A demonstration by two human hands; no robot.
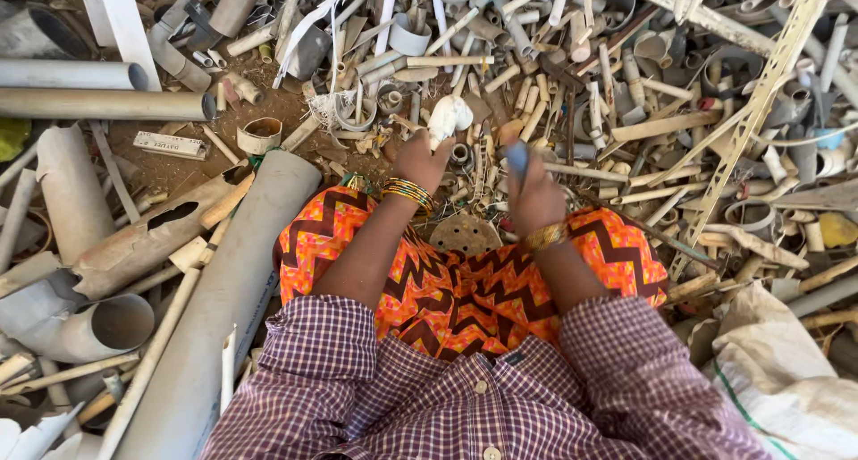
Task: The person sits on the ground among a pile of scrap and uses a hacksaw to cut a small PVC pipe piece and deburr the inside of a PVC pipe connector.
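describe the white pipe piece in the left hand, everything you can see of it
The white pipe fitting is a short, curved elbow-like piece of what looks like plastic, dull and a little dirty. The left hand holds it from below, raised over the heap of pipe scraps. Its lower end is hidden by the fingers; no open mouth can be made out.

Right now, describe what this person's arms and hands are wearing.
Both arms wear a shirt checked in purple and white, its sleeves pushed up to about the elbow, leaving the forearms bare. The left hand has a stack of thin gold and coloured bangles at the wrist; the right hand has a gold bracelet.
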